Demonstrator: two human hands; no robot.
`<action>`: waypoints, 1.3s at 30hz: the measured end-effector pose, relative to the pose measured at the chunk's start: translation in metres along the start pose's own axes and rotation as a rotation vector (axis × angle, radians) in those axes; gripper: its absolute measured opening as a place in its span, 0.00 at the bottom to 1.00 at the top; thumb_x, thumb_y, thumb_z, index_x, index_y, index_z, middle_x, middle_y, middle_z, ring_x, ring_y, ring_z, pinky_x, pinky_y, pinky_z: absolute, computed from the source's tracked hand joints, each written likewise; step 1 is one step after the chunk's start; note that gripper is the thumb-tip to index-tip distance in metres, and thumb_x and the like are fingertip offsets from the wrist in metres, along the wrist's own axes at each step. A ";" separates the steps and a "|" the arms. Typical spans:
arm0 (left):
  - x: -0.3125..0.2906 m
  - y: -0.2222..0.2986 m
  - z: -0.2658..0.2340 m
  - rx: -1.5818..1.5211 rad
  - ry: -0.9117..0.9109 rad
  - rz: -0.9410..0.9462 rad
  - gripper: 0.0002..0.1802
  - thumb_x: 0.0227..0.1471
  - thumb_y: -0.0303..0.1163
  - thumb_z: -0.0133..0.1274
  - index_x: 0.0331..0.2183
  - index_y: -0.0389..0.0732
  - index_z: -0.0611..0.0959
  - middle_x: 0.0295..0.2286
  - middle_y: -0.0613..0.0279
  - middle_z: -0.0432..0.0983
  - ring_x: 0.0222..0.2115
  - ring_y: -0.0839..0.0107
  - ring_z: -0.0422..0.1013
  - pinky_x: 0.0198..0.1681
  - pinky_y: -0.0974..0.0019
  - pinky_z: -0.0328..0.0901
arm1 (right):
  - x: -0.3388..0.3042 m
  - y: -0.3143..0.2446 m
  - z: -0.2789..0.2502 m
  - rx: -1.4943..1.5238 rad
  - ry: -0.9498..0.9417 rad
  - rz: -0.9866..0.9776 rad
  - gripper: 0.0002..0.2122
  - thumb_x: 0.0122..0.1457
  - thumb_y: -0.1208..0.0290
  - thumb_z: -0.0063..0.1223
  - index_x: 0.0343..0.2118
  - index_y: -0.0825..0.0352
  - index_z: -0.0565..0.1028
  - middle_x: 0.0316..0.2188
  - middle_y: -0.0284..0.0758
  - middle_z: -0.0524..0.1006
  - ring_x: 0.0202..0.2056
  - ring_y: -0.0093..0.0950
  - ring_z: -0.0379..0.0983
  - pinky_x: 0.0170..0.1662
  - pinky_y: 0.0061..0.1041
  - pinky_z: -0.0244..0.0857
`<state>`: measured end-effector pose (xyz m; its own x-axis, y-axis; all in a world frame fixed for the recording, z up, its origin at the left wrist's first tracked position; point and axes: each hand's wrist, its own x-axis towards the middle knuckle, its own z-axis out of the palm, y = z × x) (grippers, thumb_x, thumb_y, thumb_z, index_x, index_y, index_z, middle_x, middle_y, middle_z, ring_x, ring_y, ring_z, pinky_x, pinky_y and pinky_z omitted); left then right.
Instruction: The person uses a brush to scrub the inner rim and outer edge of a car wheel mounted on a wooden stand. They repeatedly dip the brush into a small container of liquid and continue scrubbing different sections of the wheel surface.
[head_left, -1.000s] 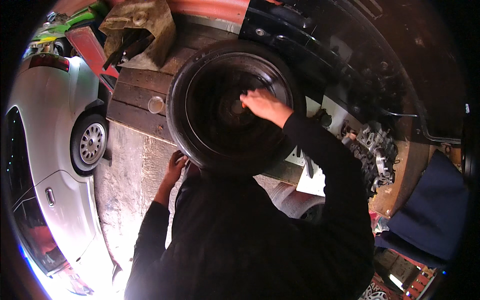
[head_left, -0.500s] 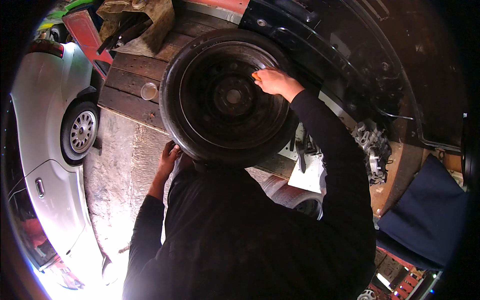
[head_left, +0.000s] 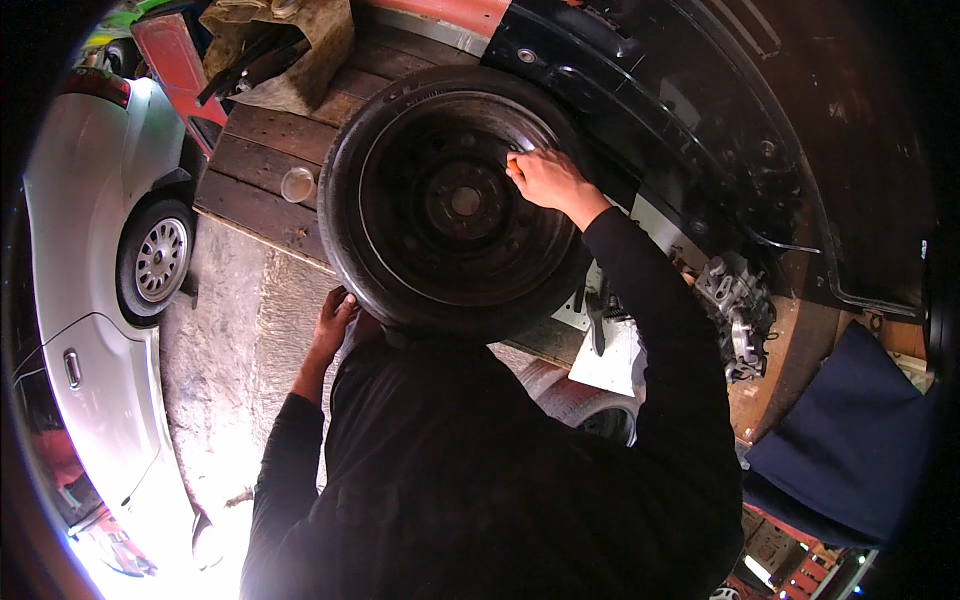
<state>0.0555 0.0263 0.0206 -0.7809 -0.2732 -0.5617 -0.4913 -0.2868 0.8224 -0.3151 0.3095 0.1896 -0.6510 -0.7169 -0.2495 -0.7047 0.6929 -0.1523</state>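
- The wheel (head_left: 455, 205), a black tyre on a dark steel rim, stood on edge against the person's chest, above the wooden planks (head_left: 270, 175).
- The left hand (head_left: 333, 315) cupped the tyre's lower left tread from beneath, fingers curled round the rubber.
- The right hand (head_left: 545, 178) gripped the rim's upper right edge, fingers closed over the lip.
- Judged heavy and stiff; the rubber tread offered friction, the steel rim a firm edge, so opposite holds looked soundest.
- A silver car (head_left: 110, 300) stood at left; metal parts (head_left: 735, 305) lay at right.
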 end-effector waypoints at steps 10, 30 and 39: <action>0.009 -0.024 -0.011 0.022 -0.034 -0.035 0.35 0.65 0.51 0.51 0.62 0.38 0.66 0.55 0.52 0.71 0.53 0.61 0.71 0.54 0.56 0.69 | 0.003 -0.014 -0.030 0.146 -0.387 -0.060 0.09 0.62 0.65 0.55 0.41 0.63 0.79 0.40 0.44 0.82 0.45 0.45 0.78 0.46 0.43 0.70; 0.005 -0.021 -0.001 -0.025 -0.001 0.024 0.33 0.64 0.48 0.53 0.61 0.35 0.68 0.54 0.50 0.72 0.53 0.63 0.71 0.53 0.59 0.69 | 0.038 -0.008 -0.021 -0.013 -0.490 0.049 0.15 0.64 0.61 0.56 0.41 0.71 0.78 0.32 0.45 0.82 0.35 0.40 0.81 0.39 0.38 0.74; 0.008 -0.026 -0.002 -0.038 0.004 0.035 0.33 0.64 0.47 0.54 0.60 0.36 0.68 0.54 0.50 0.72 0.53 0.63 0.70 0.54 0.59 0.68 | 0.037 -0.026 -0.015 0.095 -0.418 -0.151 0.14 0.62 0.60 0.57 0.38 0.68 0.77 0.31 0.46 0.82 0.35 0.42 0.81 0.38 0.43 0.71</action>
<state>0.0628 0.0295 -0.0056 -0.7956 -0.2876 -0.5332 -0.4488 -0.3113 0.8376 -0.3252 0.2642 0.1982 -0.3595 -0.7312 -0.5798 -0.7412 0.6012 -0.2987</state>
